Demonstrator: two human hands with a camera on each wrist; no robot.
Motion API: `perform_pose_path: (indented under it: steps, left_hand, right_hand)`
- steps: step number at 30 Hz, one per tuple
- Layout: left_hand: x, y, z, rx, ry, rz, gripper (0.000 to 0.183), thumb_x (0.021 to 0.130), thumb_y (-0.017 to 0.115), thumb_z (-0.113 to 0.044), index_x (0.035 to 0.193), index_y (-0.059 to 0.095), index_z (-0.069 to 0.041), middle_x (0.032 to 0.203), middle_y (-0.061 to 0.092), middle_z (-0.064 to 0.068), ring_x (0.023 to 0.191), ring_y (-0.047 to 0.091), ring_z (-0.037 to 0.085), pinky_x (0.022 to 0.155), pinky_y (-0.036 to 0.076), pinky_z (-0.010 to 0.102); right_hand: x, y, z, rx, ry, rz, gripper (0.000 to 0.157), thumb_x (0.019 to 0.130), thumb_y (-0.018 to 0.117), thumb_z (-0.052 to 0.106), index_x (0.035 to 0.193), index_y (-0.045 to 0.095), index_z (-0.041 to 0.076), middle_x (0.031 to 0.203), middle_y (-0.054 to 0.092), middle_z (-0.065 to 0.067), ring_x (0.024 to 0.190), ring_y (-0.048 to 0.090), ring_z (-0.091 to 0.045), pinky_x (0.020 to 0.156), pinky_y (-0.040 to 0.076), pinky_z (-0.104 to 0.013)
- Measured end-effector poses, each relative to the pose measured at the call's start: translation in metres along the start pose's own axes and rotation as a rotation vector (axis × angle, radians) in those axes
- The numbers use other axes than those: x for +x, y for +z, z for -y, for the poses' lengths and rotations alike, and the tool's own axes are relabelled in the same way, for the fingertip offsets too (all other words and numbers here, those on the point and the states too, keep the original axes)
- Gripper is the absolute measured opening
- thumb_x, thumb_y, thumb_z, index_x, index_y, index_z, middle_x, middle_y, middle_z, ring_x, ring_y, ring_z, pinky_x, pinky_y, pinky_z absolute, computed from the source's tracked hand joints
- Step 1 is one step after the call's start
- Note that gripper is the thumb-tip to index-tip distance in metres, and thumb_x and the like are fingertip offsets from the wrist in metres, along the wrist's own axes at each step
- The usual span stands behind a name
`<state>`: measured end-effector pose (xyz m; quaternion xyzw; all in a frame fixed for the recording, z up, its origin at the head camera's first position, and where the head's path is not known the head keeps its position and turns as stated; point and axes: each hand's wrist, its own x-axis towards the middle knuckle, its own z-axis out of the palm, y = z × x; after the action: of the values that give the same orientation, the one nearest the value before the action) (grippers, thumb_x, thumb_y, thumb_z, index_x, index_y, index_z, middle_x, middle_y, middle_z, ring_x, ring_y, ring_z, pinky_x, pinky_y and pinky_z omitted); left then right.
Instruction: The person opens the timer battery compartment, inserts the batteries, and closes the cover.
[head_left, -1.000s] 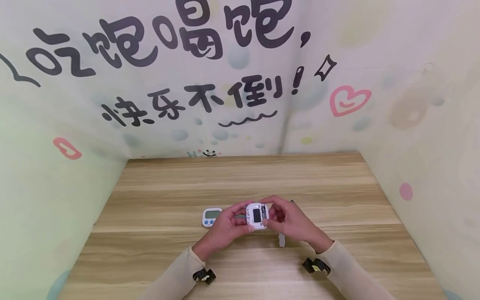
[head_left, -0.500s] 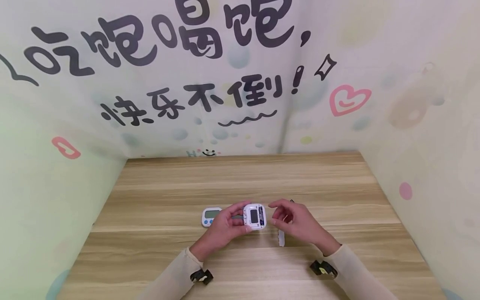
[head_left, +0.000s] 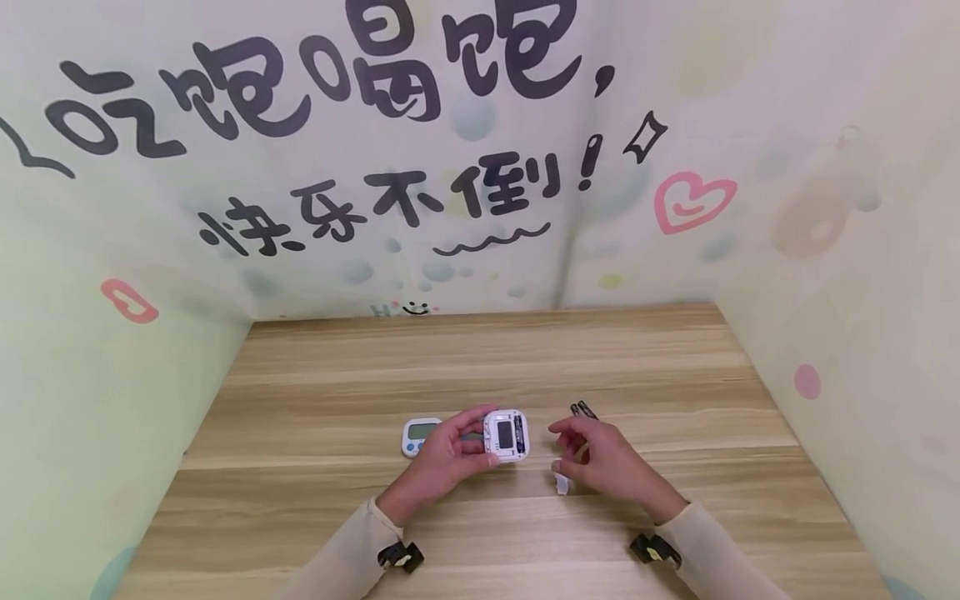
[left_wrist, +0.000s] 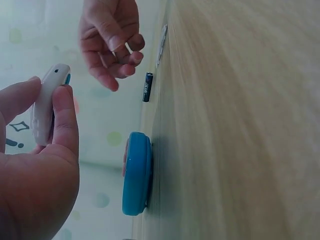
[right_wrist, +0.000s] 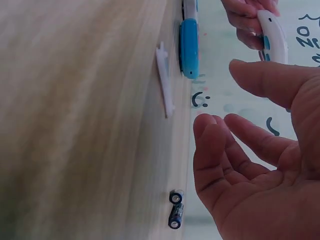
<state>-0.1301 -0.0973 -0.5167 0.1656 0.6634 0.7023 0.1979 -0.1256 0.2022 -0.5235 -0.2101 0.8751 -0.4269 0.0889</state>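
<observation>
White timer (head_left: 506,435) gripped in left hand (head_left: 444,457)

Nearest on the table (head_left: 480,542) lies a white battery cover (head_left: 562,485). Near it, the right hand (head_left: 606,460) hangs loose, thumb and fingers apart. The left hand pinches the timer above the table. Farther off lie 2 batteries (right_wrist: 176,215).

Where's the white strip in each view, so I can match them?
Head: strip low, right of centre, partly hidden by the right hand.
Left wrist: strip, top middle, looking thin.
Right wrist: strip, upper middle.
Shared landmark: white timer held in the left hand.
</observation>
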Motion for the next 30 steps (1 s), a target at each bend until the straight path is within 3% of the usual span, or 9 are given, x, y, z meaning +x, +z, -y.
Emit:
perform_pose_path:
  steps: [6, 13, 24, 30]
  left_hand:
    - [-0.0009, -0.0012, 0.0018, -0.018, 0.006, 0.013, 0.074, 0.091, 0.079, 0.001, 0.156, 0.045, 0.001, 0.131, 0.063, 0.022, 0.101, 0.075, 0.011, 0.087, 0.063, 0.025]
    - [-0.0016, -0.0015, 0.0049, -0.028, 0.018, 0.029, 0.076, 0.090, 0.080, 0.001, 0.156, 0.043, 0.004, 0.131, 0.062, 0.021, 0.101, 0.074, 0.010, 0.088, 0.063, 0.023]
    - [-0.0037, -0.0020, 0.0018, -0.029, 0.000, 0.015, 0.074, 0.091, 0.078, 0.003, 0.157, 0.044, 0.003, 0.133, 0.061, 0.027, 0.101, 0.074, 0.010, 0.087, 0.062, 0.022]
    - [-0.0034, -0.0041, 0.0016, -0.039, -0.016, 0.011, 0.074, 0.091, 0.079, 0.003, 0.157, 0.045, 0.001, 0.131, 0.063, 0.020, 0.101, 0.074, 0.011, 0.087, 0.063, 0.023]
  right_hand:
    - [-0.0073, -0.0006, -0.0023, -0.095, 0.081, 0.050, 0.056, 0.083, 0.092, 0.024, 0.129, 0.068, 0.004, 0.100, 0.066, 0.002, 0.089, 0.059, -0.011, 0.077, 0.055, -0.024]
    - [-0.0093, 0.0044, 0.0009, -0.208, 0.157, 0.092, 0.055, 0.074, 0.097, 0.033, 0.117, 0.070, 0.012, 0.100, 0.062, 0.006, 0.091, 0.055, -0.012, 0.082, 0.053, -0.029]
    - [-0.0046, 0.0078, 0.0037, -0.248, 0.178, 0.122, 0.046, 0.072, 0.099, 0.026, 0.105, 0.068, 0.015, 0.098, 0.061, 0.005, 0.090, 0.054, -0.012, 0.082, 0.053, -0.032]
    - [-0.0014, 0.0064, 0.0042, -0.246, 0.177, 0.152, 0.048, 0.071, 0.099, 0.025, 0.105, 0.066, 0.013, 0.098, 0.060, 0.004, 0.090, 0.053, -0.014, 0.081, 0.051, -0.032]
